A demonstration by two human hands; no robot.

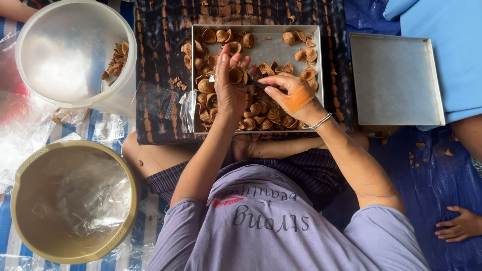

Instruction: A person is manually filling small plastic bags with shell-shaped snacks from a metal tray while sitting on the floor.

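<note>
Blue mat point(442, 165): floor covering under everything; scattered crumbs; another person's hand point(459, 225) rests flat at its right edge.

Tan bucket point(70, 200): lower left, lined with clear plastic.

White bucket point(70, 55): upper left, a few brown pieces inside against its right wall.

Empty tray point(396, 80): metal, right of the filled tray, apart from it.

Filled tray point(273, 47): metal, on a dark patterned cloth point(160, 50) in front of the seated person; holds many cone-shaped rolled cookies point(261, 113).

Left hand point(228, 93): over the tray's middle, fingers curled round a stack of cookies point(237, 75).

Right hand point(291, 93): just beside the left, orange plaster on its back, fingers pinched at the stack's end; whether they grip anything cannot be told.
</note>
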